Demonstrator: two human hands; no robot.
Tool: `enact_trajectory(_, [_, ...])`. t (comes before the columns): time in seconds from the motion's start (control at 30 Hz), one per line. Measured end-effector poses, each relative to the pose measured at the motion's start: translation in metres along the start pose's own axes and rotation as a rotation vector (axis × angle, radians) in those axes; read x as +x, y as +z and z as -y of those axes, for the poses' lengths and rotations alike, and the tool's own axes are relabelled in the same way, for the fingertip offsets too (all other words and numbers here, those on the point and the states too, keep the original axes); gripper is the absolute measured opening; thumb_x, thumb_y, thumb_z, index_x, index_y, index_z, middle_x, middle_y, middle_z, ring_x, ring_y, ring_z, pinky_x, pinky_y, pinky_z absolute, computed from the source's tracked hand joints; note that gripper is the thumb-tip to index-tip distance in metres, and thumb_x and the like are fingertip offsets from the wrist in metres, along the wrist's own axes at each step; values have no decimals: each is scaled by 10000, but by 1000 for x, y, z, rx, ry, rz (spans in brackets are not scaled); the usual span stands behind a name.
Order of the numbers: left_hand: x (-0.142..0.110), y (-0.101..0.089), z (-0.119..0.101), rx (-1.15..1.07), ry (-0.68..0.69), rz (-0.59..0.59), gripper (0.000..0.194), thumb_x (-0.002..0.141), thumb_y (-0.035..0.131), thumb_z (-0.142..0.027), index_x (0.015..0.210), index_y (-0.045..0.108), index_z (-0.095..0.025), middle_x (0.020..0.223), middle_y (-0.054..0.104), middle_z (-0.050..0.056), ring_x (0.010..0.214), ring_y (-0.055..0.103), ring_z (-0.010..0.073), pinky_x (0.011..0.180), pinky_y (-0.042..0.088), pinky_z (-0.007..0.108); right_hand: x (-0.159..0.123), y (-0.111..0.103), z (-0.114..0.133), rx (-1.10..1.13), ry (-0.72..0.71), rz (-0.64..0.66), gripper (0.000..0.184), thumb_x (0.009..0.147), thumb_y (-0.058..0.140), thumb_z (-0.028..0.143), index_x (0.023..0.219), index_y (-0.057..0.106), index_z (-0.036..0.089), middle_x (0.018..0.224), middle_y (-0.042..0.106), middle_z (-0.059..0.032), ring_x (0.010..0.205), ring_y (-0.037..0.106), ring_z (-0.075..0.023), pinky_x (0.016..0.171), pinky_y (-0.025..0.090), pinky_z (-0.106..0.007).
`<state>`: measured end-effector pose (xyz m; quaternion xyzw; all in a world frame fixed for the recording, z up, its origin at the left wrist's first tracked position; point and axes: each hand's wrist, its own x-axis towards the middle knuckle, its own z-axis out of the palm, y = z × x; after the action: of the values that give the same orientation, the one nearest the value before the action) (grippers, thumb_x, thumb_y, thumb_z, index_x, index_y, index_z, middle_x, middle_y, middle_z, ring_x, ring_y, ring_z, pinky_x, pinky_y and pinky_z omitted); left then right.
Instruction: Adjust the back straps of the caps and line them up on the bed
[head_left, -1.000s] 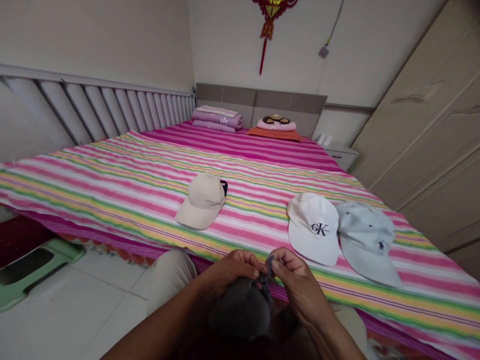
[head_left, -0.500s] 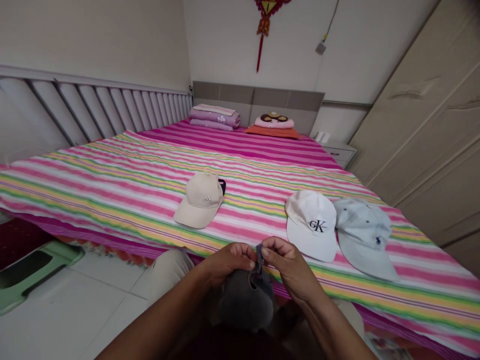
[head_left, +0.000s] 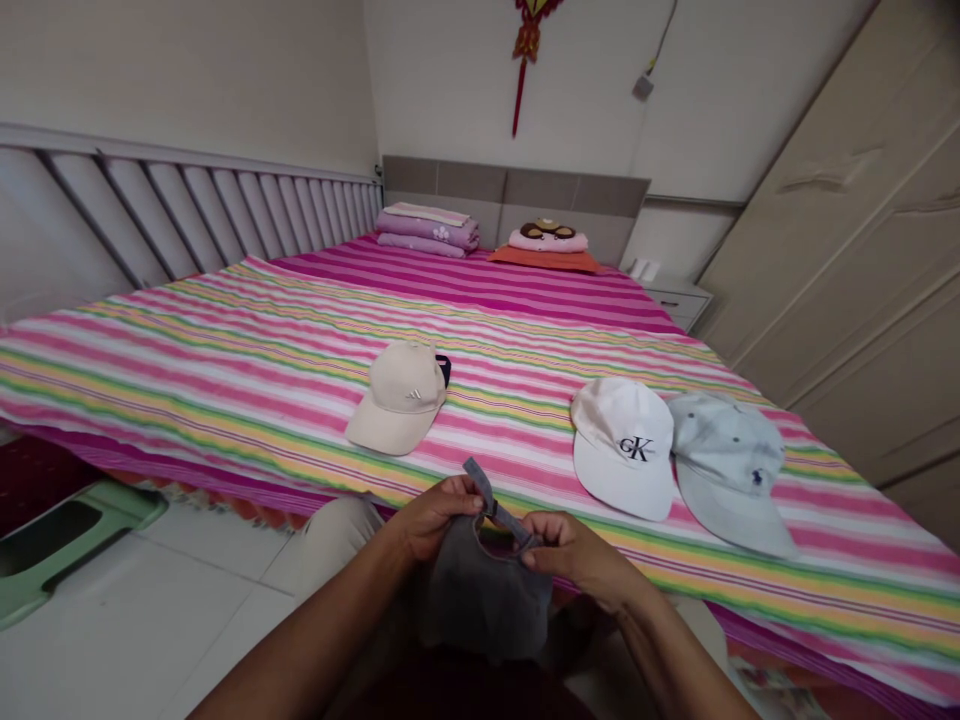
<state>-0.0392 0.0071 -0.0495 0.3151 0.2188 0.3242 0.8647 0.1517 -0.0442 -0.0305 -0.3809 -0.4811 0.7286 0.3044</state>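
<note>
Item: grey baseball cap, crown hanging downward
Strap: back strap rising toward 11 o'clock, free end sticking out
Hold: left hand and right hand gripping cap at back opening, opening facing upward

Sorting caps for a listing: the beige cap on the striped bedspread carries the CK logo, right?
No: the head view shows the CK logo on the white cap, not on the beige cap, which does lie on the striped bedspread.

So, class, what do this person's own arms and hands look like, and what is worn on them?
The left hand and right hand are bare: no gloves, watch or ring shows. The left forearm and right forearm have no sleeves. Beige trousers show at the knee.
</note>
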Motion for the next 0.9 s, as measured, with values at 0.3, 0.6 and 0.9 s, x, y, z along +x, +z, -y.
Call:
enact_trajectory(0.3, [3,-7,10,-6,45,172,249,518,734,-218,649,547,-120,483,530,-24,394,464,63,387,303,150,-4,2,9,21,24,185,237,651,660,245,829,526,164,662,498,49,495,372,-52,488,269,-179])
enact_trajectory(0.6, [2,-7,12,-43,97,199,296,485,762,-240,631,528,-132,488,540,-18,383,469,79,356,284,160,-3,-3,1,-175,-32,115,243,646,677,280,831,605,141,659,495,37,559,376,-76,508,277,-188])
enact_trajectory(0.9, [3,-15,14,-2,131,133,286,488,737,-240,644,518,-141,482,518,-31,381,417,61,382,258,174,-9,-10,-5,95,-45,2,297,643,686,393,677,568,123,561,489,32,485,373,-65,488,249,-194])
